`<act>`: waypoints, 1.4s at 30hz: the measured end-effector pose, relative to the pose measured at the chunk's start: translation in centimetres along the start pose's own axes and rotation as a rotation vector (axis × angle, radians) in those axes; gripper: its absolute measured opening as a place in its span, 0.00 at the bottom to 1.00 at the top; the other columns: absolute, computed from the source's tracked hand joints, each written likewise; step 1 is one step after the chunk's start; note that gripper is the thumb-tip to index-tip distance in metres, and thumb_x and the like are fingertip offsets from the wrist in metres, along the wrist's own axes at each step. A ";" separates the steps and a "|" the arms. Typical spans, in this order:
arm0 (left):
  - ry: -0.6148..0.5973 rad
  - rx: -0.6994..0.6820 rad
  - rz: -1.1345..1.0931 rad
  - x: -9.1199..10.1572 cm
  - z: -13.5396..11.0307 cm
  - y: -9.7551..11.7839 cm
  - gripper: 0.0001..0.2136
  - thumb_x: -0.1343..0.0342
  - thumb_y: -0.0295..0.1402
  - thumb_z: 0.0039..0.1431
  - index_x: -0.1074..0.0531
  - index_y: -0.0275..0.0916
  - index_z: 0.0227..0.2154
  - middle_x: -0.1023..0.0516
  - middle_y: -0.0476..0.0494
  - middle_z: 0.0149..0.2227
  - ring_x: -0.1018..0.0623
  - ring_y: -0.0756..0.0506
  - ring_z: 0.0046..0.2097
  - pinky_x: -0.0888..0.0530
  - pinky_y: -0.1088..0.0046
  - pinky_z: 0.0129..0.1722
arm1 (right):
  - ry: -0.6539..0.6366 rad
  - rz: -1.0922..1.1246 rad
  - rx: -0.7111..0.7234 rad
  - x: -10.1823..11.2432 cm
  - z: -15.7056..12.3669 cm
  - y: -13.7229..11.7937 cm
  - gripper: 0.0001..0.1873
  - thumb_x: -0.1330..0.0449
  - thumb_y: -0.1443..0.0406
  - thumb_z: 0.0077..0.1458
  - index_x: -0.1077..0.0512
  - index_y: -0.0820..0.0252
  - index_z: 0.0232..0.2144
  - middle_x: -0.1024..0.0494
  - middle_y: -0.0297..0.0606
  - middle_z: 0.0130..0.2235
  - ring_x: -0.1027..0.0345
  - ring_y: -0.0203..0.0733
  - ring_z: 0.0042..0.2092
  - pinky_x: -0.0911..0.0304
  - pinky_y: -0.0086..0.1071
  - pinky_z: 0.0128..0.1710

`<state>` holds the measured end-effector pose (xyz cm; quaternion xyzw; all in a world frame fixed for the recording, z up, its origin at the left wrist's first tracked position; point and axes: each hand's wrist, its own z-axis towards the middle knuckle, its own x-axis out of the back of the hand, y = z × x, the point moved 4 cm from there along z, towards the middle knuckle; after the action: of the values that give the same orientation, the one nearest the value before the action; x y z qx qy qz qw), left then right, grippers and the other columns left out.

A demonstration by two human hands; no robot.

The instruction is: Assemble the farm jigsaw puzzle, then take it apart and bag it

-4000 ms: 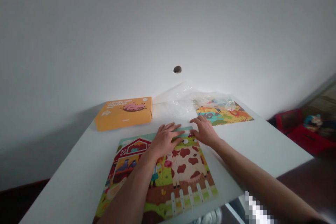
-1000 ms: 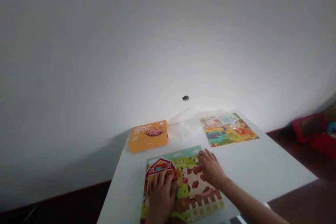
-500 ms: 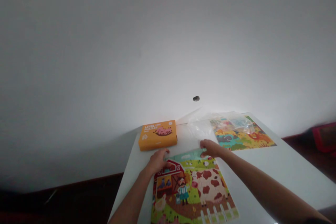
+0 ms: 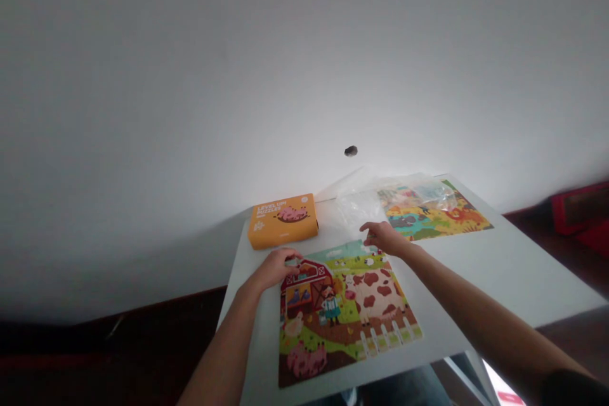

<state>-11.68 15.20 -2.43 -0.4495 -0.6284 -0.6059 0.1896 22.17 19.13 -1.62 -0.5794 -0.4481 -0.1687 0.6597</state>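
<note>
Left hand [image 4: 276,268], right hand [image 4: 387,239], farm puzzle [image 4: 351,314]

Orange box [image 4: 283,222] near wall [image 4: 304,76]; clear plastic [image 4: 358,206] partly over animal picture [image 4: 425,222].

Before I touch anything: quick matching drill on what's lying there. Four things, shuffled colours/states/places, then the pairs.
Things
1. puzzle box
2. farm puzzle
3. clear plastic
4. wild-animal picture

Descriptions
A. rightmost of the four, partly covered
B. mostly orange
C. left hand and right hand at its far corners
D. crumpled, see-through

Pairs: 1-B, 2-C, 3-D, 4-A
</note>
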 end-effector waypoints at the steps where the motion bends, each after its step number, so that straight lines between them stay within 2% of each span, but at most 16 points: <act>1: 0.006 0.012 0.002 0.1 -0.2 -0.3 0.18 0.39 0.27 0.43 0.22 0.40 0.41 0.21 0.45 0.44 0.24 0.43 0.45 0.32 0.72 0.46 | 0.006 -0.006 -0.001 0.1 -0.2 -0.1 0.17 0.38 0.64 0.52 0.27 0.59 0.45 0.20 0.37 0.34 0.28 0.38 0.35 0.39 0.28 0.37; 5: 0.029 0.075 0.033 0.4 -0.9 -1.2 0.18 0.42 0.23 0.44 0.23 0.36 0.41 0.20 0.42 0.43 0.24 0.42 0.46 0.32 0.71 0.47 | -0.019 -0.057 0.014 -1.3 -0.4 -1.9 0.22 0.39 0.60 0.54 0.30 0.58 0.51 0.21 0.37 0.38 0.28 0.39 0.38 0.39 0.29 0.39; 7: 0.016 0.081 0.050 0.7 -1.1 -1.1 0.14 0.43 0.24 0.46 0.22 0.36 0.37 0.19 0.44 0.40 0.23 0.43 0.43 0.31 0.72 0.45 | -0.034 -0.116 0.009 -2.7 -0.2 -3.2 0.29 0.33 0.61 0.46 0.31 0.58 0.52 0.23 0.42 0.43 0.30 0.44 0.44 0.39 0.32 0.43; 9: 0.002 0.076 0.069 1.1 -1.3 -0.7 0.10 0.44 0.25 0.48 0.22 0.37 0.33 0.19 0.45 0.36 0.23 0.43 0.41 0.31 0.73 0.43 | -0.031 -0.191 -0.016 -3.8 0.2 -4.3 0.34 0.28 0.63 0.38 0.30 0.62 0.50 0.28 0.53 0.50 0.35 0.54 0.51 0.42 0.39 0.48; 12: 0.014 0.067 0.104 1.3 -1.3 0.1 0.08 0.46 0.28 0.51 0.22 0.38 0.33 0.20 0.45 0.37 0.23 0.44 0.42 0.32 0.73 0.43 | -0.059 -0.271 -0.043 -4.5 0.7 -4.7 0.37 0.25 0.62 0.32 0.30 0.67 0.47 0.28 0.59 0.49 0.37 0.62 0.52 0.45 0.47 0.50; 15: 0.046 0.080 0.140 0.6 -1.0 0.4 0.09 0.46 0.28 0.52 0.23 0.37 0.35 0.21 0.42 0.40 0.24 0.43 0.45 0.33 0.72 0.46 | -0.135 -0.291 -0.029 -3.9 1.3 -4.0 0.38 0.26 0.60 0.35 0.32 0.63 0.50 0.23 0.49 0.43 0.31 0.55 0.47 0.43 0.41 0.47; 17: 0.066 0.112 0.158 -0.3 -0.9 0.3 0.09 0.45 0.27 0.51 0.24 0.36 0.35 0.22 0.38 0.41 0.24 0.41 0.45 0.33 0.71 0.46 | -0.170 -0.298 -0.013 -3.2 1.7 -3.5 0.29 0.31 0.59 0.44 0.30 0.61 0.48 0.22 0.45 0.42 0.30 0.50 0.45 0.41 0.35 0.44; 19: 0.087 0.142 0.162 -0.9 -0.9 -0.1 0.11 0.45 0.26 0.50 0.25 0.35 0.38 0.22 0.37 0.41 0.24 0.40 0.46 0.32 0.70 0.46 | -0.191 -0.311 0.005 -2.7 2.0 -3.4 0.17 0.37 0.57 0.52 0.27 0.61 0.41 0.22 0.45 0.40 0.29 0.47 0.43 0.41 0.32 0.40; 20: 0.097 0.152 0.158 -1.1 -0.9 -0.3 0.12 0.45 0.26 0.51 0.25 0.35 0.40 0.22 0.36 0.42 0.24 0.40 0.47 0.33 0.70 0.47 | -0.198 -0.318 0.016 -2.7 2.0 -3.7 0.15 0.39 0.56 0.54 0.26 0.61 0.38 0.22 0.45 0.39 0.29 0.47 0.43 0.41 0.32 0.40; 22: 0.119 0.167 0.145 -1.2 -0.9 -0.4 0.14 0.45 0.27 0.53 0.27 0.36 0.43 0.22 0.37 0.44 0.25 0.41 0.48 0.33 0.70 0.47 | -0.202 -0.336 0.041 -3.3 2.1 -4.7 0.17 0.39 0.53 0.54 0.25 0.61 0.35 0.23 0.47 0.41 0.30 0.48 0.45 0.40 0.32 0.41; 25: 0.158 0.176 0.130 -1.2 -0.6 0.0 0.12 0.47 0.31 0.56 0.27 0.36 0.43 0.24 0.36 0.45 0.26 0.41 0.48 0.33 0.67 0.49 | -0.185 -0.373 0.046 -5.1 2.2 -6.8 0.23 0.32 0.55 0.46 0.27 0.62 0.41 0.28 0.53 0.50 0.34 0.55 0.51 0.41 0.38 0.46; 29: 0.171 0.091 0.120 -2.3 0.0 2.0 0.10 0.41 0.30 0.52 0.27 0.37 0.39 0.27 0.40 0.47 0.29 0.42 0.50 0.35 0.68 0.53 | -0.189 -0.411 0.011 -6.3 3.0 -8.3 0.37 0.27 0.59 0.38 0.33 0.64 0.50 0.26 0.56 0.46 0.35 0.61 0.51 0.43 0.47 0.48; 32: 0.181 0.055 0.121 -3.6 0.3 3.0 0.21 0.40 0.23 0.47 0.30 0.37 0.47 0.31 0.38 0.52 0.31 0.42 0.54 0.39 0.68 0.56 | -0.232 -0.416 0.012 -5.5 3.6 -8.1 0.30 0.28 0.56 0.39 0.28 0.62 0.44 0.23 0.53 0.43 0.33 0.60 0.50 0.43 0.48 0.48; 35: 0.163 0.062 0.118 -4.2 0.8 3.2 0.26 0.41 0.20 0.46 0.32 0.35 0.51 0.31 0.35 0.51 0.29 0.41 0.51 0.37 0.67 0.54 | -0.233 -0.413 0.010 -4.7 3.9 -8.3 0.22 0.33 0.52 0.46 0.25 0.62 0.38 0.23 0.53 0.43 0.32 0.60 0.49 0.41 0.47 0.46; 38: 0.127 0.076 0.115 -3.7 1.7 3.1 0.25 0.38 0.20 0.42 0.29 0.33 0.47 0.28 0.33 0.48 0.28 0.39 0.50 0.35 0.64 0.51 | -0.211 -0.391 0.034 -5.6 3.6 -9.7 0.24 0.35 0.51 0.48 0.26 0.62 0.41 0.26 0.54 0.48 0.32 0.58 0.50 0.39 0.44 0.46; 42: 0.052 0.065 0.086 -2.4 2.9 2.9 0.18 0.35 0.24 0.38 0.25 0.34 0.37 0.22 0.37 0.40 0.25 0.39 0.45 0.32 0.66 0.46 | -0.182 -0.351 0.041 -8.0 3.7 -11.5 0.30 0.33 0.58 0.47 0.33 0.62 0.52 0.29 0.54 0.51 0.32 0.55 0.50 0.38 0.44 0.47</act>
<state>-7.24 16.66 -3.14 -0.4539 -0.6227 -0.5880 0.2459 7.80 16.97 -1.14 -0.4917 -0.6032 -0.2187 0.5887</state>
